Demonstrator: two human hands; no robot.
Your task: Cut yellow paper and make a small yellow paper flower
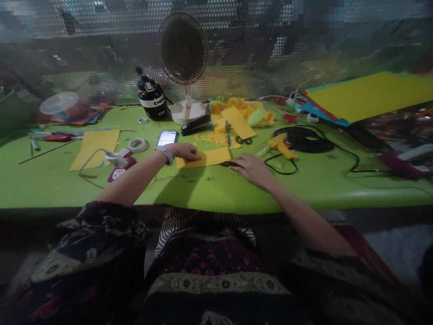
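A sheet of yellow paper point(213, 158) lies on the green table in front of me. My left hand point(187, 152) rests on its left part, fingers curled and pressed down on the sheet. At the paper's right end, my right hand point(248, 167) is closed around a slim dark tool point(227, 163); its exact kind is unclear. Just beyond the sheet are yellow paper scraps point(216, 138) and dark scissors handles point(244, 140). A lit phone point(168, 137) lies behind my left wrist.
A fan point(189, 110), a black bottle point(153, 101) and a black stapler-like object point(195, 125) stand at the back. To the right are a yellow glue gun point(282, 145) and a coiled black cable point(304, 139). Left are a tape roll point(137, 145) and a purple socket point(119, 173).
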